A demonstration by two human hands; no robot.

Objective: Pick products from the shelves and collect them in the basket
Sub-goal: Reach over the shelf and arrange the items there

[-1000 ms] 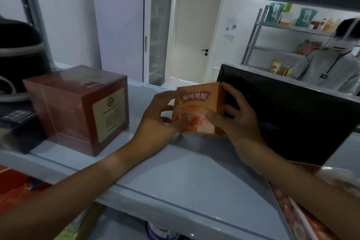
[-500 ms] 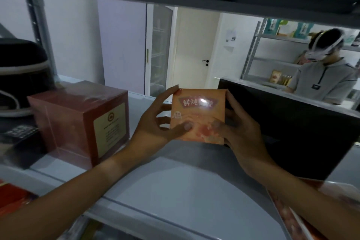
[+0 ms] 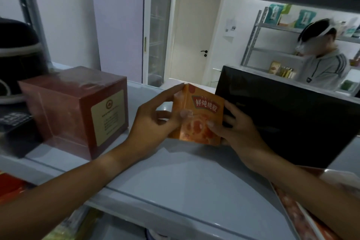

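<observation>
While both hands hold it, the orange box (image 3: 198, 117) sits between them just above the shelf (image 3: 175, 177).

The left hand (image 3: 153, 122) curls round the box's left edge, fingertips reaching its top corner and thumb on the front; the right hand (image 3: 233, 128) grips the right edge, thumb on the printed face. The box stands upright, turned so its left side and front both show, and neither hand is clearly nearer. It lies between the red box (image 3: 78, 107) on the left and the black box (image 3: 282, 115), which is just beside the right hand. No basket is in view, so the box likely has to be drawn back toward the person, clear of the shelf's front lip.
</observation>
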